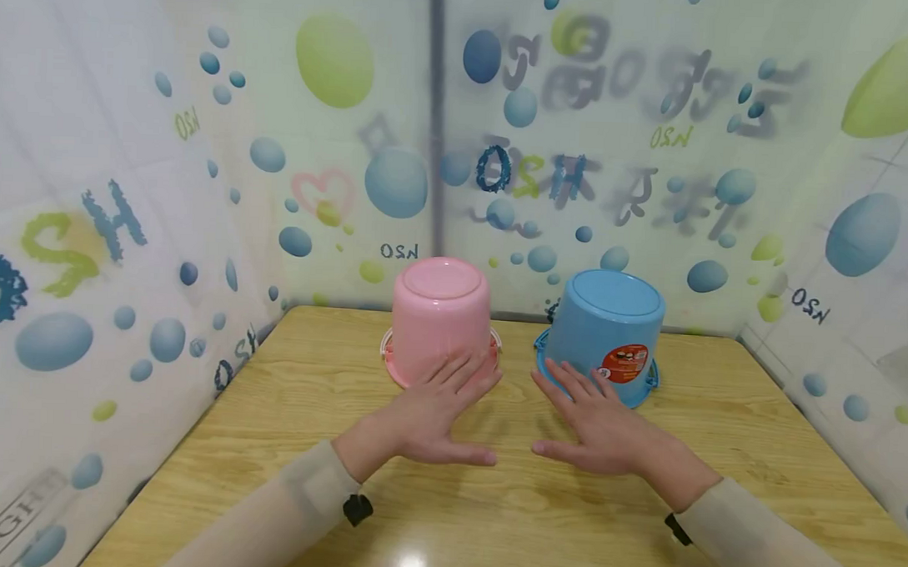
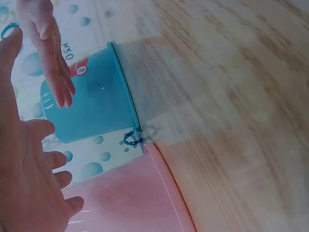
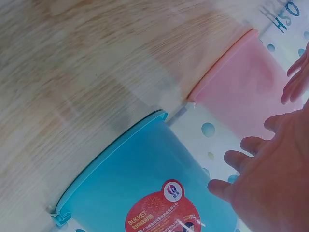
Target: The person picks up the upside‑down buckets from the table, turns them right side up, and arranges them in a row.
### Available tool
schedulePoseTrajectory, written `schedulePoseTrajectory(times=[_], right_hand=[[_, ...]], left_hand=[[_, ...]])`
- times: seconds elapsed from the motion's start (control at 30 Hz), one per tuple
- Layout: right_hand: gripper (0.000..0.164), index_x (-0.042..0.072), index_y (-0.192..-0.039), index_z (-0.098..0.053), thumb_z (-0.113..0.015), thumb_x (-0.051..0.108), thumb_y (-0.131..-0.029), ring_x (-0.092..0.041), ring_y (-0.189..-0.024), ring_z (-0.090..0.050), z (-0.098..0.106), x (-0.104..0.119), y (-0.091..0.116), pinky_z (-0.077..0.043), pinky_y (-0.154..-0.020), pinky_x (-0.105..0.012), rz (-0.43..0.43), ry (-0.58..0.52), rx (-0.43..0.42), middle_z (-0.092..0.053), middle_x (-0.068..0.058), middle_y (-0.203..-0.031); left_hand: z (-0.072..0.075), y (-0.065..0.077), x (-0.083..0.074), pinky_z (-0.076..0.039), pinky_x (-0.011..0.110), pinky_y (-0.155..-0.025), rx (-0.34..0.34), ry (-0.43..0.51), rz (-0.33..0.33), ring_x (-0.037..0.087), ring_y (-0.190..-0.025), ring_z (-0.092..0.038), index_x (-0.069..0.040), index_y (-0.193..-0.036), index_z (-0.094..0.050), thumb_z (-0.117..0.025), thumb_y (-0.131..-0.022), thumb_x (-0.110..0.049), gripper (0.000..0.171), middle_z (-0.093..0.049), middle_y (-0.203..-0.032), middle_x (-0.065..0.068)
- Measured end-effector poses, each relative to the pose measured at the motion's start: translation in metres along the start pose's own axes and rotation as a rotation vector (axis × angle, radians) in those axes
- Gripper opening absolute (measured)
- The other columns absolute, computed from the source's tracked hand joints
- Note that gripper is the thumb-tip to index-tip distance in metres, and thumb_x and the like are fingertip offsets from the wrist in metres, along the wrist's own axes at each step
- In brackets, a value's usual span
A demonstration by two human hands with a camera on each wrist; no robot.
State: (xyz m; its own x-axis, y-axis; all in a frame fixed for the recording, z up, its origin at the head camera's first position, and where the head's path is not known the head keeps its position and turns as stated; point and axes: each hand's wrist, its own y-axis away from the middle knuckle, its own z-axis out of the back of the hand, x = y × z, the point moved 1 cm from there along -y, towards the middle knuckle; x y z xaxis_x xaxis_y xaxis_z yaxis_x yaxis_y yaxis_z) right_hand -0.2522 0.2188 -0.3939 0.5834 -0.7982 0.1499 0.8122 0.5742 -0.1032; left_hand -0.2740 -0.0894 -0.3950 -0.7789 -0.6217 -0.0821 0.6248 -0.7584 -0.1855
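Resting mouth-down on the table (image 1: 506, 511), two glossy plastic buckets stand side by side: the pink bucket (image 1: 430, 328) at 12 o'clock from the wearer, the blue bucket (image 1: 598, 334) at 1 o'clock. An oval red label (image 3: 161, 212) sits toward 5 o'clock on the blue wall; it reads "BUCKET" in capitals above smaller Chinese characters, with a firework print and a round white badge (image 3: 173, 190) at its upper edge. Both buckets taper toward a flat base with a raised circular ring, and each has a wider rim below. A thin pale handle (image 1: 386, 339) shows at the pink rim, a blue handle (image 1: 653, 378) at the other.

Both hands are spread wide with fingers straight, gripping nothing. The left hand (image 1: 438, 416) lies at 6 o'clock from the pink bucket, the right hand (image 1: 599, 426) at 6 o'clock from the blue; whether fingertips touch either wall cannot be told. Yellowish wood grain streaks the table. The thin dotted curtain (image 1: 349, 280) carries large "H2O" lettering at 9 o'clock, mirrored "H2O" at 12 and "LIGH" at 8; its blurred grey characters are unreadable.
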Motion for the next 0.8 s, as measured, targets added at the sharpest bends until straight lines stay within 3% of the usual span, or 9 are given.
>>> schedulePoseTrajectory(times=[0.2, 0.33, 0.5, 0.8], right_hand=[[0.098, 0.022, -0.178, -0.020, -0.056, 0.075, -0.104, -0.046, -0.168, -0.025, -0.001, -0.001, -0.006, -0.016, -0.131, -0.078, 0.002, -0.016, 0.009, -0.020, -0.014, -0.184], [0.099, 0.018, -0.177, -0.022, -0.058, 0.073, -0.104, -0.047, -0.167, -0.027, -0.001, -0.002, -0.013, -0.020, -0.131, -0.077, 0.011, -0.049, 0.020, -0.022, -0.016, -0.184], [0.103, 0.017, -0.178, -0.019, -0.059, 0.075, -0.102, -0.045, -0.168, -0.026, -0.003, -0.003, -0.028, -0.025, -0.131, -0.074, -0.004, -0.147, 0.071, -0.021, -0.016, -0.183], [0.111, 0.015, -0.178, -0.008, -0.075, 0.057, -0.101, -0.053, -0.164, -0.027, -0.003, -0.010, -0.062, -0.031, -0.128, -0.075, -0.071, -0.287, 0.109, -0.021, -0.027, -0.180]], left_hand=[[0.001, 0.003, 0.005, -0.016, 0.060, -0.139, -0.017, -0.009, -0.001, 0.038, -0.173, -0.011, -0.022, -0.179, -0.015, -0.062, -0.096, -0.081, 0.112, -0.013, -0.186, 0.013], [0.004, 0.009, 0.011, -0.018, 0.060, -0.139, -0.017, 0.065, 0.032, 0.036, -0.173, -0.010, -0.025, -0.179, -0.014, -0.065, -0.095, -0.079, 0.112, -0.013, -0.186, 0.013], [0.007, 0.025, 0.025, -0.025, 0.060, -0.136, -0.005, 0.190, 0.079, 0.034, -0.173, -0.009, -0.025, -0.178, -0.018, -0.071, -0.094, -0.075, 0.111, -0.009, -0.187, 0.010], [0.014, 0.054, 0.058, -0.026, 0.073, -0.131, -0.061, 0.188, 0.082, 0.037, -0.171, -0.019, -0.020, -0.177, -0.023, -0.075, -0.096, -0.067, 0.108, -0.017, -0.185, 0.014]])
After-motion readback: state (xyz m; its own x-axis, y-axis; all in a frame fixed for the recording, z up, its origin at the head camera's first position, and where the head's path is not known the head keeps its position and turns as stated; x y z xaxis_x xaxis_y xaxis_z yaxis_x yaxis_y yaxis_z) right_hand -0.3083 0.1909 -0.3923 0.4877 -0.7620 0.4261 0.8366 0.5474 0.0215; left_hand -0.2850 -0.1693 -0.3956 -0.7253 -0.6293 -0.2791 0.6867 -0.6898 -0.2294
